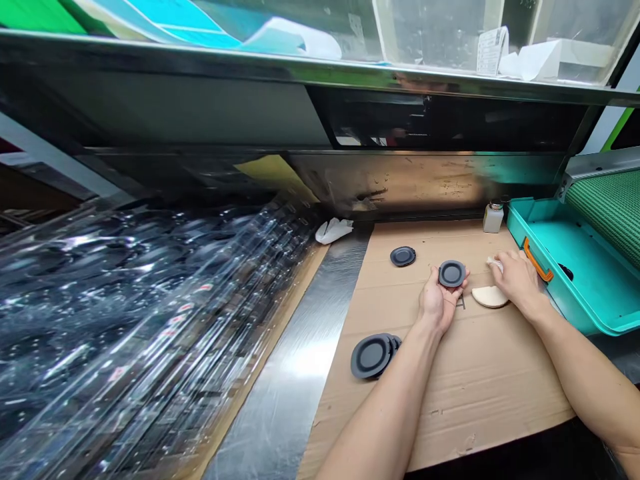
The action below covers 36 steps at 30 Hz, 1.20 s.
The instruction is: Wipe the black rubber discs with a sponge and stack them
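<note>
A brushed-metal surface [316,327], partly covered by a flat cardboard sheet [480,387], backs onto a scuffed metal panel [425,183]. Above it runs a dark, glossy window-like pane [465,123], topped by a metal-edged ledge [250,61] with pale, translucent panels behind. A green mesh conveyor belt [610,207] sits at far right. Light glares white off the bare metal.

Clocked from gray disc [451,273] in L hand [436,301], above cardboard [475,387] on surface [305,340]: R hand [521,279] pinches white wad [494,264] approx. 3 o'clock; cream pad [488,298], 4; teal tray [590,273], 3, past R hand; sm. bottle [493,219], 1; dk. disc [403,257], 9–10; dk. stack [371,357], approx. 8; clear plastic pile [150,320], blurred, 9, well apart.
</note>
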Tool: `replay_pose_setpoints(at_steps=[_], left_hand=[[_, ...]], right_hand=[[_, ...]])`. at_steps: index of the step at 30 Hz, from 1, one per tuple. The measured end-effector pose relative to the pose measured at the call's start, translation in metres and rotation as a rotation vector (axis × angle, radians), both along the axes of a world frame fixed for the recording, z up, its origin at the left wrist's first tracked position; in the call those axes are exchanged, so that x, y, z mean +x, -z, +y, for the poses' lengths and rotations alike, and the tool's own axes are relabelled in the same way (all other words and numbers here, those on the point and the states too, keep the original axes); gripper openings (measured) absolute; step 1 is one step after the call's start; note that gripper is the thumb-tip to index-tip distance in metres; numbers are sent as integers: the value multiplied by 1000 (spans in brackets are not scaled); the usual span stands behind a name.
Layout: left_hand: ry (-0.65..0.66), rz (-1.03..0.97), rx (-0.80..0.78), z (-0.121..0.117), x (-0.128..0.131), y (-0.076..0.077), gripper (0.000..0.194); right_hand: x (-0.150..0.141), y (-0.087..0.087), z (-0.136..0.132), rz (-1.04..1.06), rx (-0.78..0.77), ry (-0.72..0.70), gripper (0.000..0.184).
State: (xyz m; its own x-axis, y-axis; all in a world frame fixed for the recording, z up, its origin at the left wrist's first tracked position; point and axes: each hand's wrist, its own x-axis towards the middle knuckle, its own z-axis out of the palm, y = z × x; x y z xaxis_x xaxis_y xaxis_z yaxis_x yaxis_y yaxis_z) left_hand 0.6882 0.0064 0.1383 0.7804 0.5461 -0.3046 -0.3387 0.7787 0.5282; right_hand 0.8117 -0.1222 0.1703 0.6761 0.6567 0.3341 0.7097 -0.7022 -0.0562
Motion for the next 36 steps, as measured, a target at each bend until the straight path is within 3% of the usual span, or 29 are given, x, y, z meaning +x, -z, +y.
replay_pose_setpoints(at_steps=[5, 7, 10, 13, 15, 19, 23, 26, 30, 33, 36], left_hand=[[0, -73, -44, 8, -2, 0, 43], [6, -92, -48, 10, -1, 1, 43], [-6, -77, -22, 10, 1, 4, 43], [-24, -38, -3, 7, 3, 4, 44], [-23, -20, -17, 4, 3, 4, 45], [2, -22, -60, 2, 3, 5, 46], [-32, -20, -44, 2, 4, 7, 42], [1, -23, -37, 0, 6, 8, 43], [12, -24, 2, -3, 5, 8, 42], [29, 1, -4, -4, 4, 9, 41], [52, -2, -13, -2, 3, 9, 43]], right_hand=[[-2, -7, -17, 221, -169, -455, 43], [-3, -7, -19, 309, -226, -521, 42], [-7, -4, -13, 271, -84, -498, 34], [-18, 1, -1, 208, 104, -494, 37], [-28, 6, 6, 192, 151, -522, 37], [-40, 14, 13, 180, 133, -620, 32], [-40, 12, 15, 128, 140, -464, 30], [-42, 11, 18, 140, 108, -497, 29], [-49, 15, 24, 97, 159, -413, 35], [-51, 18, 25, 100, 141, -456, 35], [-43, 16, 21, 93, 134, -348, 35]])
